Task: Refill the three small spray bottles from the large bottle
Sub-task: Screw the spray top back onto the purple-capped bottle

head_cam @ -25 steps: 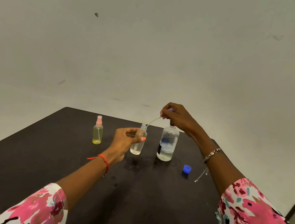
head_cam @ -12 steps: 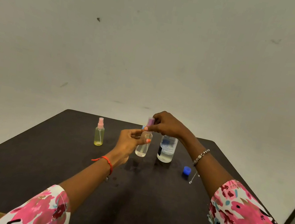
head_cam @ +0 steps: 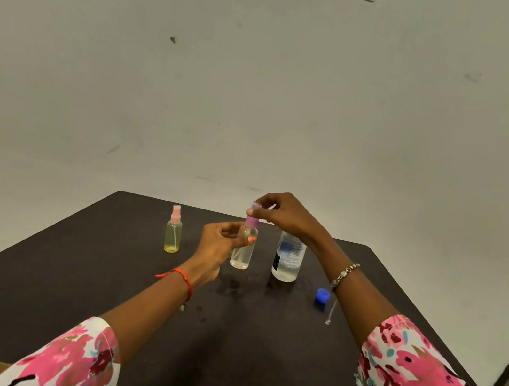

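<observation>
A small clear spray bottle [head_cam: 242, 253] stands on the dark table [head_cam: 93, 300]. My left hand [head_cam: 221, 241] grips its body from the left. Its purple spray top [head_cam: 253, 218] sits on the neck, and my right hand [head_cam: 283, 213] pinches that top from above. Just to the right stands the large clear bottle [head_cam: 288, 259] with a blue-and-white label, its neck hidden behind my right wrist. Its blue cap [head_cam: 323, 295] lies on the table to the right. A small yellow spray bottle [head_cam: 173, 234] with a pink top stands upright to the left.
A thin clear tube [head_cam: 330, 313] lies on the table beside the blue cap. Wet spots mark the table in front of the bottles. A pale wall rises right behind the table's far edge. The table's near edge runs under my sleeves.
My right hand brought the purple spray top with its dip tube down from above the large bottle and set it onto the clear small bottle's neck. My left hand kept holding that bottle.
</observation>
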Motion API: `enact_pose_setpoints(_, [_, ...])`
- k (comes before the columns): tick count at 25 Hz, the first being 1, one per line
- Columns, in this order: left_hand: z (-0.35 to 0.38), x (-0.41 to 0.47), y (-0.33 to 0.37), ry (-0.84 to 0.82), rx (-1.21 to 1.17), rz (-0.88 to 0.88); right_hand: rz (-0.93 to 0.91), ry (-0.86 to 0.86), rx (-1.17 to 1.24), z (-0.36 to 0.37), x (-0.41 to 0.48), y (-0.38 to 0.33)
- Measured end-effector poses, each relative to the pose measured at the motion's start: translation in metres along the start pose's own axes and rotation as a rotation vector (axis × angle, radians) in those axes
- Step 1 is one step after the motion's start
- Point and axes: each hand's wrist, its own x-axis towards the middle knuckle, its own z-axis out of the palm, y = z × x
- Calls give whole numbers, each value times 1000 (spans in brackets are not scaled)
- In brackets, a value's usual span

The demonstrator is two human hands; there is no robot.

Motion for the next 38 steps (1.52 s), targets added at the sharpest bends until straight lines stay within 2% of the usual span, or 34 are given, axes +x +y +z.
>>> enact_pose_setpoints(7, [-3, -5, 2, -3, -22, -12, 104, -28, 212, -11, 1, -2])
enact_pose_setpoints(10, [-4, -7, 4, -2, -29, -4, 72, -38, 166, -11, 1, 0])
enact_pose_setpoints(15, [-2, -8, 7, -31, -14, 6, -91, -80, 165, 0, 1, 4])
enact_pose_setpoints(20, [-2, -8, 6, -33, 25, 16, -10, -35, 45, 11, 2, 3])
enact_pose_setpoints(24, [-5, -8, 5, -25, 13, 3, -42, -115, 94, 7, 3, -2])
enact_pose_setpoints(38, [-13, -3, -10, 57, 53, 78, 39, 104, 74, 38, 7, -6])
